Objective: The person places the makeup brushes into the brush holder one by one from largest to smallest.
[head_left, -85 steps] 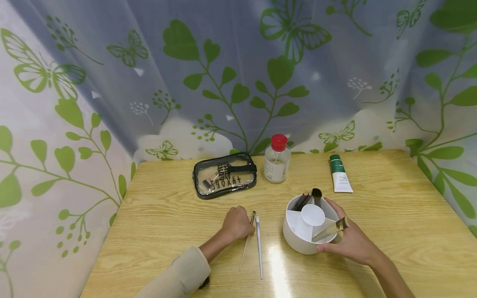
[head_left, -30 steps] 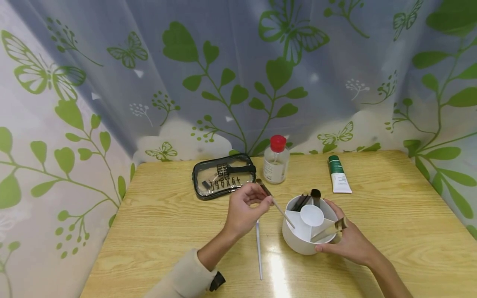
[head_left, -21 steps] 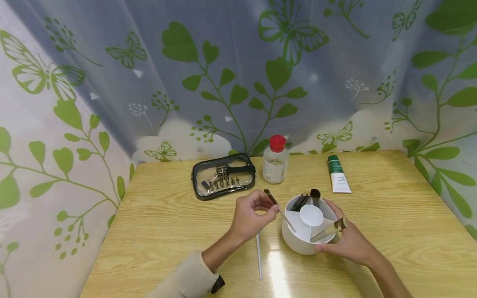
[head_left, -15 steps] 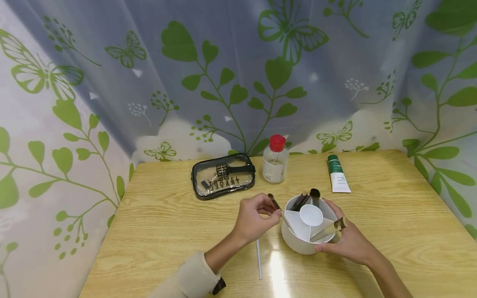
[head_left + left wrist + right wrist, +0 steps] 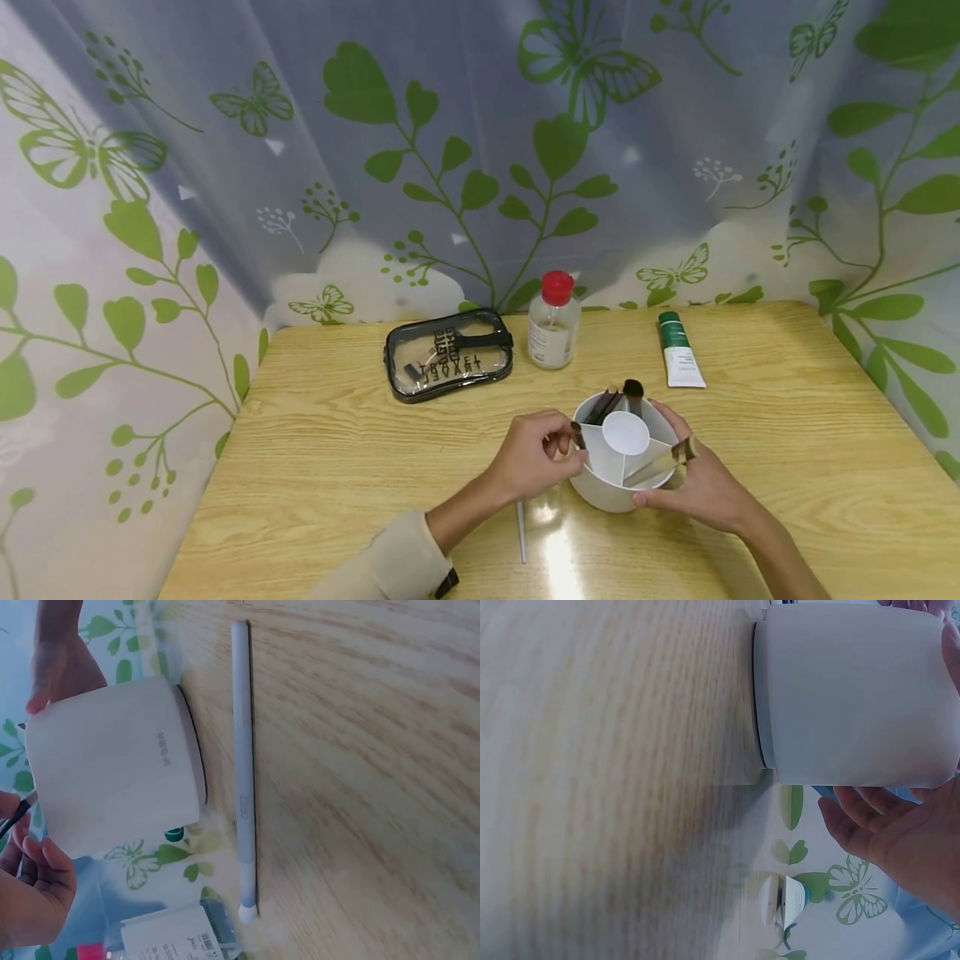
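Observation:
My left hand (image 5: 542,452) pinches a slim makeup brush (image 5: 578,435) at the near-left rim of a round white organizer (image 5: 609,497). The brush stands bristles up, its handle reaching down into the front-left compartment. My right hand (image 5: 708,487) grips the organizer's right side, thumb at the front and fingers behind. Inside the organizer, dark pencils (image 5: 606,406) and a black-bristled brush (image 5: 633,392) stand at the back, and a brush with a pale handle (image 5: 663,463) leans front right. A light grey brush (image 5: 244,765) lies on the table, partly hidden by my left hand in the head view.
A clear pouch with black trim (image 5: 448,357) lies at the back left. Beside it stands a bottle with a red cap (image 5: 555,329). A green and white tube (image 5: 681,354) lies at the back right. A patterned curtain (image 5: 480,150) hangs behind the wooden table (image 5: 315,467).
My left hand has picked the slim brush up from the table, carried it right and lowered its handle into the organizer. My right hand has kept its grip on the organizer.

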Available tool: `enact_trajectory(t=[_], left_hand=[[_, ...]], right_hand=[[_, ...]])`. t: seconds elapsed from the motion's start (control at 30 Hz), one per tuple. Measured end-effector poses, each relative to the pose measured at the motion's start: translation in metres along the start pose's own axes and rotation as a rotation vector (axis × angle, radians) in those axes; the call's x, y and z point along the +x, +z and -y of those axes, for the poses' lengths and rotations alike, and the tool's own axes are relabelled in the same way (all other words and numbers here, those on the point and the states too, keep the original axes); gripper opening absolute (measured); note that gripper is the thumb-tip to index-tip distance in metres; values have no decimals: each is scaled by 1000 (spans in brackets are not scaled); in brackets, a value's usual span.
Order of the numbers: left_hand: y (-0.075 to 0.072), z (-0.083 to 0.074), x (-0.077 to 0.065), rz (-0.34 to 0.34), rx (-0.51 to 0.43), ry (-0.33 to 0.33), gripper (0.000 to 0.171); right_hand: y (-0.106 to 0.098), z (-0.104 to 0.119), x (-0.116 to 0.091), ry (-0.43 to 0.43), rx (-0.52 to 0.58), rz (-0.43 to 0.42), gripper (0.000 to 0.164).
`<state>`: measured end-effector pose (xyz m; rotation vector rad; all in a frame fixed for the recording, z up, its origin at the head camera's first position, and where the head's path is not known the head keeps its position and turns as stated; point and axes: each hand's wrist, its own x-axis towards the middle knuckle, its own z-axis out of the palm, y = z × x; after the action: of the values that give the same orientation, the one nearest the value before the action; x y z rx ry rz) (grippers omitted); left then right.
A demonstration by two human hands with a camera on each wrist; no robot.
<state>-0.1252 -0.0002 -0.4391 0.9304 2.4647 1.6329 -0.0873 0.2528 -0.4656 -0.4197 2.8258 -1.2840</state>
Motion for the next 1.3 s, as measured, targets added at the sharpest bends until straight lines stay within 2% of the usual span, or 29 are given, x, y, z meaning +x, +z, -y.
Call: enact_trajectory(t=[0.13,0.4,0.67,0.87,1.07,1.3], left_hand=[[2,1,0,3,11,40,9],[1,4,0,21,27,16,13],[-11,13,-2,-7,-8,-76,24],[-21,21,-6,-33,-3,-120,21],[-24,33,-16,-33,53,-182,20],[-26,47,-23,-100,139,-327,19]], right_hand=[[0,1,0,-1,-9,-3,113],[0,2,-1,14,1,-1,113],[0,3,-1,29,1,4,113],[1,3,-1,31,9,9,114],[1,3,-1,29,12,8,114],[1,2,-1,25,16,8,113]])
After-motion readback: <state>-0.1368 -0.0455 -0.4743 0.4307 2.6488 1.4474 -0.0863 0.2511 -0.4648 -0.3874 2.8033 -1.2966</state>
